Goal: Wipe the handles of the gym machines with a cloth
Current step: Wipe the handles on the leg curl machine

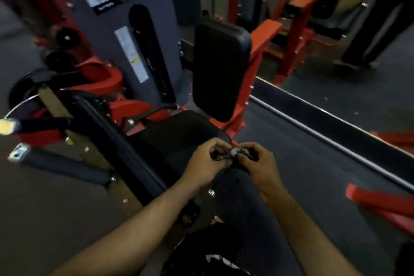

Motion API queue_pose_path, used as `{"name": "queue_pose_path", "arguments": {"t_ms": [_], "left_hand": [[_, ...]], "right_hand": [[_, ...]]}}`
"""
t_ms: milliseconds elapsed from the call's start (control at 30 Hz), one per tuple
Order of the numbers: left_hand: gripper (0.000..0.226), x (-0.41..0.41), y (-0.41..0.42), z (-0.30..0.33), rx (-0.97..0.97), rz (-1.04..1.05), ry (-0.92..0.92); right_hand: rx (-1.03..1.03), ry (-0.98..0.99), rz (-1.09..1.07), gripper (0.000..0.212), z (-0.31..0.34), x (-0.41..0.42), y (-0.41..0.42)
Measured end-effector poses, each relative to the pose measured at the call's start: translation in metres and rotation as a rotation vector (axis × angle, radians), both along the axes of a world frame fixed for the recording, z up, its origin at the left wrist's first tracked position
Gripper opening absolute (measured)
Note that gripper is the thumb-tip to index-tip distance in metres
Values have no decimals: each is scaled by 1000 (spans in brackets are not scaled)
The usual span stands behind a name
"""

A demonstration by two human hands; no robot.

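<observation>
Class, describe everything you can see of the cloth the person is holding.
The cloth is a small bunched wad, grey with darker folds, looking like soft fabric; blur hides any pattern. It is held in the air between both hands: the left hand pinches its left end, the right hand grips its right end, fingers curled round it. It sits just in front of the machine's black seat, touching no handle. Most of it is hidden by the fingers.
</observation>
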State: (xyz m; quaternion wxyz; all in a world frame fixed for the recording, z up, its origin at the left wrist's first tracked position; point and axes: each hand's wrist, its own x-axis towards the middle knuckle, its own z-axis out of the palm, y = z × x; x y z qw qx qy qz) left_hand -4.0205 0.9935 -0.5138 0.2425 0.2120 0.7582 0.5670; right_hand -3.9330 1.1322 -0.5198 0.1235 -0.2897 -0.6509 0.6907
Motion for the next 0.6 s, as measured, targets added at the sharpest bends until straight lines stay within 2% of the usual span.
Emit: {"name": "queue_pose_path", "arguments": {"t_ms": [133,367,600], "left_hand": [[29,-33,10,-10,27,216,-77],[26,-82,33,-16,18,386,-115],[16,-126,24,-34,6,664,-165]], "right_hand": [[-56,-15,97,17,-6,-62,15],[-58,-41,187,24,-12,-144,53],[-16,-78,325,23,-28,-233,31]]}}
